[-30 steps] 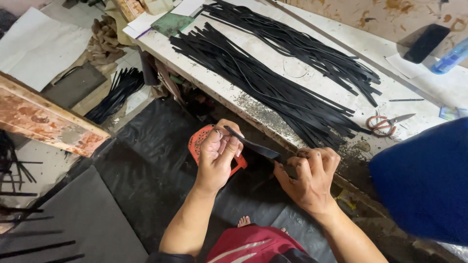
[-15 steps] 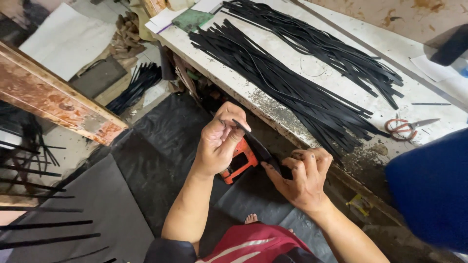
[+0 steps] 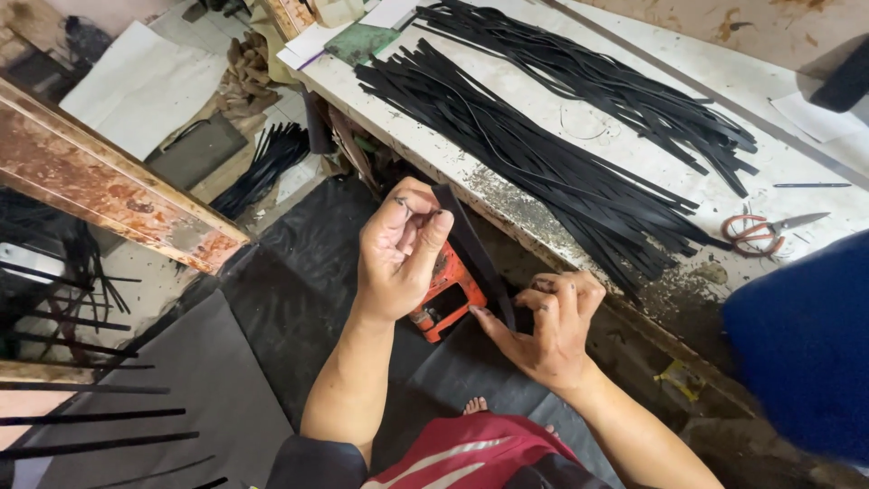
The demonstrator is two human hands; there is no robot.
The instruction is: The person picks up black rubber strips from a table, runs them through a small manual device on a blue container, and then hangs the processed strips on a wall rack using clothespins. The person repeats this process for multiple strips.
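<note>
The tabletop (image 3: 634,127) carried 2 spreads of black strips (image 3: 543,154), laid flat for reach, with scissors (image 3: 765,231) at the near end of these. Below the tabletop's edge, 1 black strip (image 3: 471,249) was pinched taut between the closed left hand (image 3: 398,249) and right hand (image 3: 548,326), above an orange tool (image 3: 444,294).

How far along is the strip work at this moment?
Done: two heaps of cut black strips lie on the table. In hand: the left hand and right hand hold one black strip between them. Left: dark sheet material lies uncut on the floor.
</note>
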